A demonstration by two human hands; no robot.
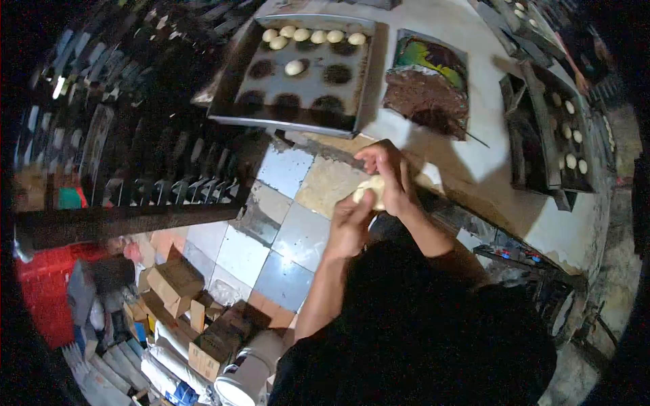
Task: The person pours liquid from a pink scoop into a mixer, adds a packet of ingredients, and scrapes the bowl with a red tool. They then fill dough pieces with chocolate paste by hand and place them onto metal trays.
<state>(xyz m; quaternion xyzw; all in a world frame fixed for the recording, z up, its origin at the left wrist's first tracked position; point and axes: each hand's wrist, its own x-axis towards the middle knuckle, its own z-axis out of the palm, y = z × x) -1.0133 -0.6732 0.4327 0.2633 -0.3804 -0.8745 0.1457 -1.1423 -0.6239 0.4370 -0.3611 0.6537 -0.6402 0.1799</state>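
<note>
A pale piece of dough (372, 191) is held between my two hands in front of my body. My left hand (353, 220) grips it from below, with the thumb pressed on its surface. The fingers of my right hand (388, 172) curl over the dough's far side; part of the dough is hidden by them. Beyond my hands, a dark metal baking tray (291, 116) holds several dough balls (318, 36), most lined up along its far edge. To the right of that tray, a crumbly brown mass (426, 98) lies on a green and yellow patterned surface, with a thin stick poking out.
More trays with dough balls (571, 161) stand on the worktop at the right. Dark slatted racks (156, 162) fill the left side. On the tiled floor (284, 230) are cardboard boxes (175, 284), a white bucket (237, 386) and a red crate (51, 291).
</note>
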